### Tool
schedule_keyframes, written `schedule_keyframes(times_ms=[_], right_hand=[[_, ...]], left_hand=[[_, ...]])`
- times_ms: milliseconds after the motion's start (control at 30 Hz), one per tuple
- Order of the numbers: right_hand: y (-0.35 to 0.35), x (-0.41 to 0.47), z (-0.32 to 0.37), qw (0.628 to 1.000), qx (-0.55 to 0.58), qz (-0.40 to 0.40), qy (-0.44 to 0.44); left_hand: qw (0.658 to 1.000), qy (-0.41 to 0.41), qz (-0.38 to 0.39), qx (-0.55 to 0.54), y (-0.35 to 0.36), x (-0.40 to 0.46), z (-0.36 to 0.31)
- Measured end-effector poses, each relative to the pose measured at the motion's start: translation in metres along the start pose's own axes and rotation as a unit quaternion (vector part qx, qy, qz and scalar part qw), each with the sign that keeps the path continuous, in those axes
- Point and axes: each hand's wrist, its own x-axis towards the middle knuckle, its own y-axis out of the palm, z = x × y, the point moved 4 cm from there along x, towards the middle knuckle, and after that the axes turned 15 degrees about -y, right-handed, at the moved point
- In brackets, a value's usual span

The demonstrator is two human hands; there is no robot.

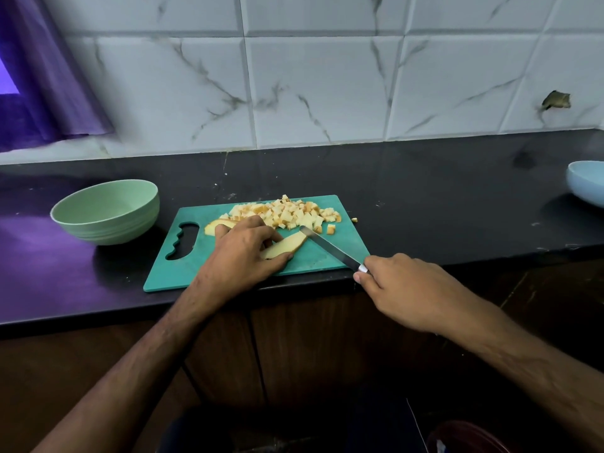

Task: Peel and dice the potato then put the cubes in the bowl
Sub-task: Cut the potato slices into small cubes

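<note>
Potato slice [283, 246] lies flat on the green cutting board [322, 256], pinned under the fingers of the left hand [243, 253]. That hand presses down on it with fingers curled over its near end and the thumb at its lower edge, so only the far, pointed end of the slice shows. Just past the fingertips, the tip of a knife [330, 246] meets that pointed end; the blade slants back and to the right, down to the right hand [405, 289], which grips the handle at the board's near right corner with fingers wrapped round it.

Beyond the left hand's knuckles sits a heap of potato cubes [291, 214], pale with orange-brown edges, spread along the far side of the board. A few cubes lie apart to the right of the heap, and one has landed just off the board's right edge. Another curved slice [217, 226] peeks out behind the left hand, touching its far side.

To the left of the left hand, beyond the board's handle cut-out, a pale green bowl [106, 210] stands on the dark counter [441, 197], near the board but not touching it. Well off to the right of the right hand, a light blue bowl [588, 184] is cut off by the edge of view. White marbled tiles [327, 86] rise behind the counter.
</note>
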Motion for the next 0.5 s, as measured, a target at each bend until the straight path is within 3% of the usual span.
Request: schedule_keyframes(times_ms=[233,500], right_hand=[[0.001,0.019,0.012,0.999,0.007,0.036,-0.004],[-0.014,0.007,0.006,1.000,-0.010,0.008,0.020]], left_hand=[[1.000,-0.012,0.008,-0.003,0.000,0.003,-0.001],[0.999,-0.016,-0.011,-0.038,0.003,-0.004,0.004]])
